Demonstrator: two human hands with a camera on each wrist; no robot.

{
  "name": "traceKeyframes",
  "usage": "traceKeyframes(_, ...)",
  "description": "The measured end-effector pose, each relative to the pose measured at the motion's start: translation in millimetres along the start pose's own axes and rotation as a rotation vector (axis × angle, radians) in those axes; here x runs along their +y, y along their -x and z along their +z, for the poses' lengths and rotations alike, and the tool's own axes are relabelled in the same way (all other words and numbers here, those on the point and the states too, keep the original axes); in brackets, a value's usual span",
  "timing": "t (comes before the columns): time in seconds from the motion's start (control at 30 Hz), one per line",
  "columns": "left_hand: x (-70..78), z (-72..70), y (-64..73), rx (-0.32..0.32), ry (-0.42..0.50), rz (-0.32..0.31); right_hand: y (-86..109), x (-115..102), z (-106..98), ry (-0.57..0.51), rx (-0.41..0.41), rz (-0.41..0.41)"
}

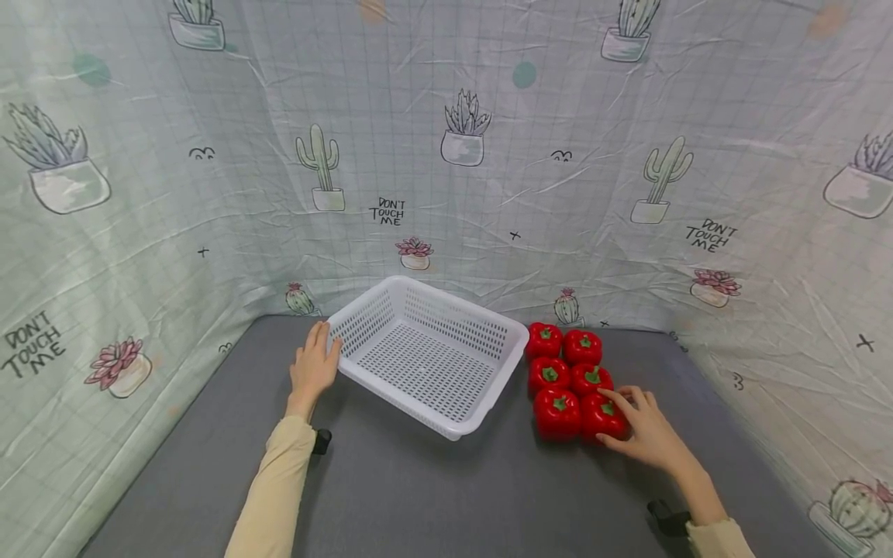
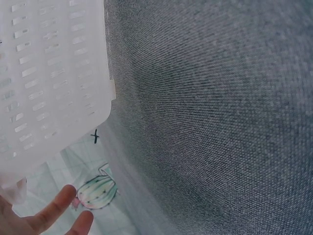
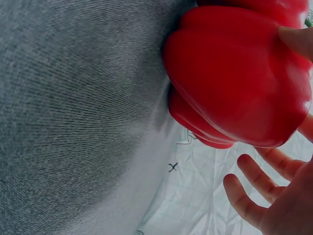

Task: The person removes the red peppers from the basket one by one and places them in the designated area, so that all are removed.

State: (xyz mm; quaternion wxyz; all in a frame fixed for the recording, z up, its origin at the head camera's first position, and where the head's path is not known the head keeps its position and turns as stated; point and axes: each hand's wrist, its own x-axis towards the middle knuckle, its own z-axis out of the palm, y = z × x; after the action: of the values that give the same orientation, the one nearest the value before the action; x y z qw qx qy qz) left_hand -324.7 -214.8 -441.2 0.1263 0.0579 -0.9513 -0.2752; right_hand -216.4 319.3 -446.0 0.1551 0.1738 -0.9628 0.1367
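Note:
A white perforated plastic basket [image 1: 425, 364] stands at an angle on the grey table, with nothing in it. My left hand [image 1: 314, 372] is at its left corner, thumb at the rim and fingers along the outside; in the left wrist view two fingers [image 2: 56, 208] extend free below the basket wall [image 2: 54, 83]. Several red bell peppers [image 1: 558, 415] with green stems stand in two columns right of the basket. My right hand [image 1: 645, 430] holds the nearest right bell pepper [image 1: 601, 415] between thumb and index finger; its other fingers [image 3: 244, 200] spread beside the pepper [image 3: 234, 73].
The grey table [image 1: 418, 496] reaches back to a pale cloth [image 1: 391, 116] printed with cacti, which hangs behind and at both sides. The back peppers [image 1: 544, 341] are close to the basket's right corner. A black strap is around each wrist.

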Motion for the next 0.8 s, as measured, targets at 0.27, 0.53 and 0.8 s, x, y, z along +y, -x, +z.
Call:
traceKeyframes(0.27,0.0,-1.0,-1.1,-0.011,-0.007,-0.003,-3.5,-2.5,-0.5,-0.023,-0.004,-0.006)
traceKeyframes(0.53,1.3,-0.9,-1.3,-0.018,-0.002,-0.012,-4.1,-3.2,-2.8,-0.037,-0.021,0.001)
traceKeyframes(0.8,0.4,-1.0,-1.1,-0.026,-0.007,-0.013,-1.4,-2.1,-1.9,-0.083,-0.005,0.019)
